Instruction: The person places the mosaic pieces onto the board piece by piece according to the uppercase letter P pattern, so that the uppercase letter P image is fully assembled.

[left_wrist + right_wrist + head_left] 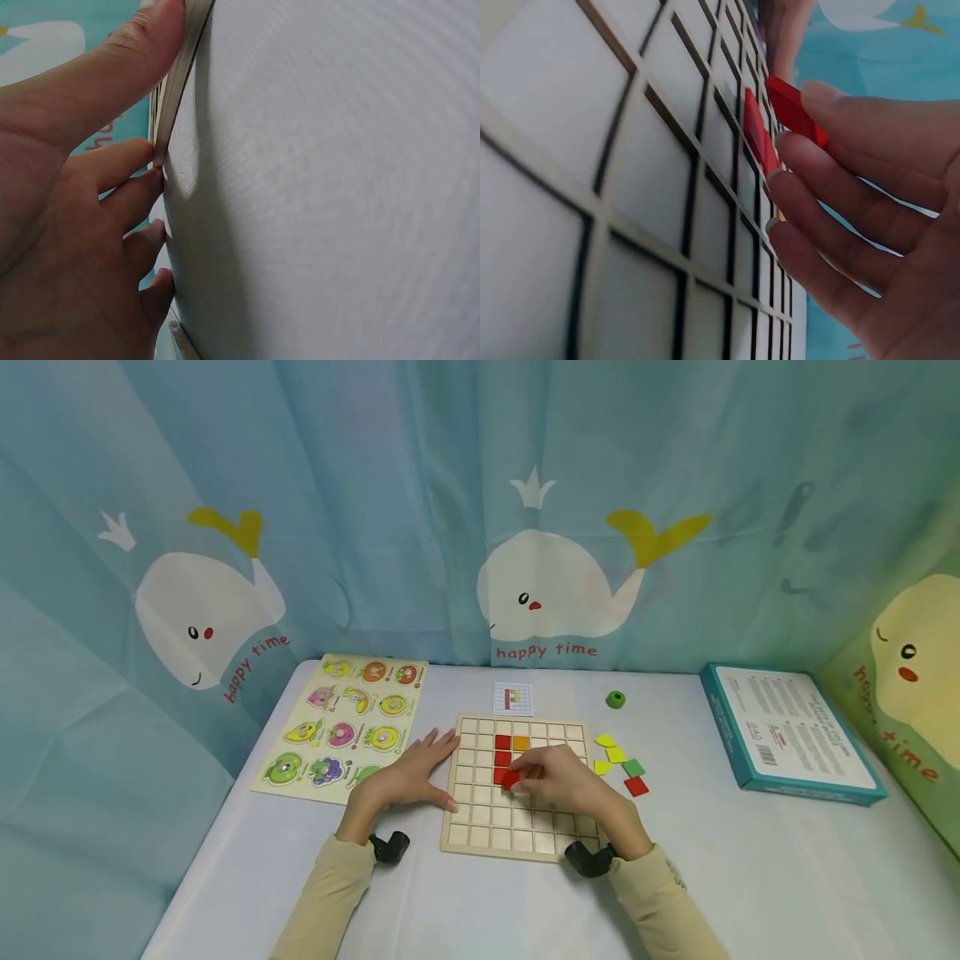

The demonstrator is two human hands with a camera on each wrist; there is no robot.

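A wooden grid board (480, 837) lies flat on the table, with red square tiles (502, 742) in one column and an orange tile (521, 743) beside the top one. My right hand (558, 778) pinches a red tile (793, 112) between thumb and fingertips, just over the board near the lowest red tile. The held tile is tilted, apart from the grid in the right wrist view. My left hand (408, 774) has its fingers spread, with thumb and fingertips touching the board's left edge (184, 82).
Right of the board lie loose yellow tiles (616, 754), a green tile (633, 767) and a red tile (636, 786). A pattern card (513, 699) and a green bead (616, 699) sit behind. A fruit puzzle board (341, 727) is left, a teal box (795, 727) far right.
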